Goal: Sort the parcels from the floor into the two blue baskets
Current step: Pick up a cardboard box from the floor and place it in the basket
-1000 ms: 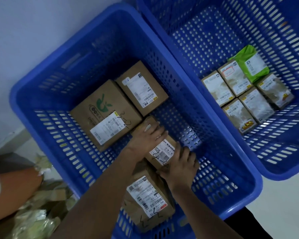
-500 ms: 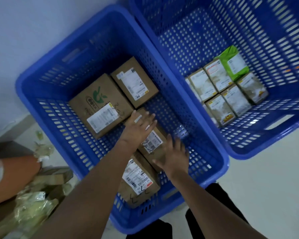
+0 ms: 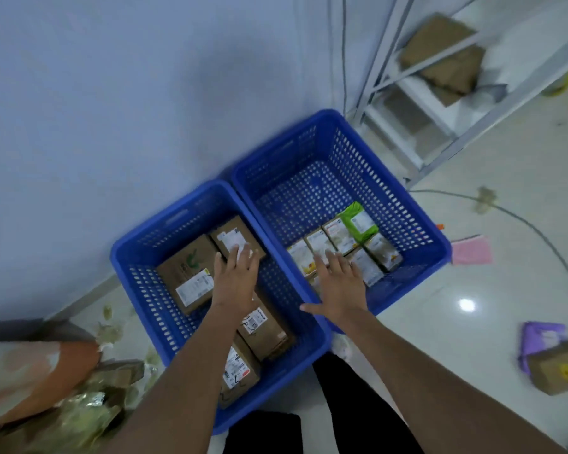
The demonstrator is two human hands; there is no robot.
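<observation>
Parcels sit sorted in my left basket [image 3: 138,257] and right basket [image 3: 436,244]; left hand [image 3: 235,280] and right hand [image 3: 340,288] hover spread, grasping nothing; brown box [image 3: 559,371] awaits on floor

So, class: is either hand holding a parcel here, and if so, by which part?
Nothing is held. The left hand and right hand both hover open, fingers spread, above the baskets, clear of the parcels.

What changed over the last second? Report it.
Both hands let go of the small brown box and drew back up, out of the left basket: left hand and right hand now hover open. The box and the other parcels stayed put.
</observation>
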